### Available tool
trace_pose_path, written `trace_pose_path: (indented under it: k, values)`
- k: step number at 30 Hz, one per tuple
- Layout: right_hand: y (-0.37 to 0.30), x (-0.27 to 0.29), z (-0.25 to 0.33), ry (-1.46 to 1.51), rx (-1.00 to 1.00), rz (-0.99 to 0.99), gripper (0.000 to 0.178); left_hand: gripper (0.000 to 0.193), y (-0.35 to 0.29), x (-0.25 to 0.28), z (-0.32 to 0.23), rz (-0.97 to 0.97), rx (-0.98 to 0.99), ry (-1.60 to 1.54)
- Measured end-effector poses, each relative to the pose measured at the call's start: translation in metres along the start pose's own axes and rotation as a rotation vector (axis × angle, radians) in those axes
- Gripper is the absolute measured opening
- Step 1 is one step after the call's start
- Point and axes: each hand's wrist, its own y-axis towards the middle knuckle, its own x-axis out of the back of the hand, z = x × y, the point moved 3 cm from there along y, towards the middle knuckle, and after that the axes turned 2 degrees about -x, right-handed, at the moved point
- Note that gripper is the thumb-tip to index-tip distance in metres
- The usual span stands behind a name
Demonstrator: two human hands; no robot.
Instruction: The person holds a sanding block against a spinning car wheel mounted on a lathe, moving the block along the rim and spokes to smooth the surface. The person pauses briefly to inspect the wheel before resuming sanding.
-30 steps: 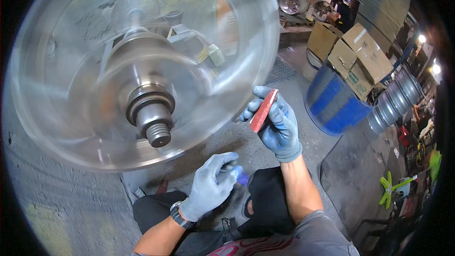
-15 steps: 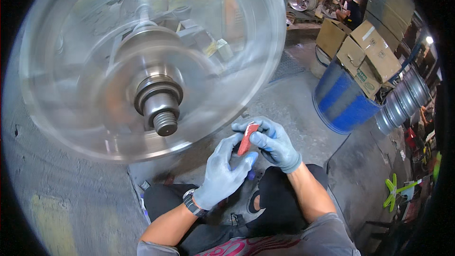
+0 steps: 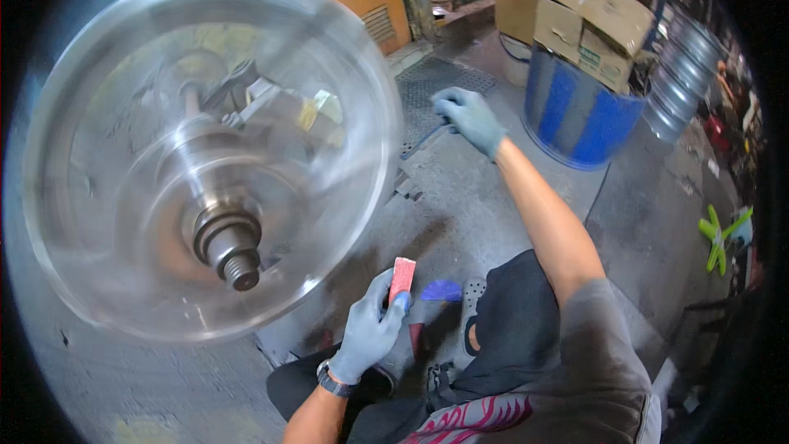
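The left hand (image 3: 370,335) gripped a red bar (image 3: 401,278) at lower centre. The right hand (image 3: 471,119), upper centre, was curled, its hold unclear. A blurred wheel (image 3: 156,197) filled the upper left.

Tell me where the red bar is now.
In the head view, the red bar is below centre, held in the left hand, lower right of the large wheel.

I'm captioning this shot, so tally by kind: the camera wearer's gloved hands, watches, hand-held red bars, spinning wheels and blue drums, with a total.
Gloved hands: 2
Watch: 1
Red bar: 1
Spinning wheel: 1
Blue drum: 1
Total: 6
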Motion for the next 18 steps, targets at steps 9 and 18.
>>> trace_pose_path:
  k: [9,18]
  values:
    - [0.086,-0.115,-0.075,0.251,0.249,0.081,0.051,0.047,-0.011,0.001,0.055,0.176,0.33,0.094]
    - [0.137,-0.188,-0.125,0.316,0.365,0.007,0.045,0.051,-0.028,-0.005,0.114,0.221,0.356,0.234]
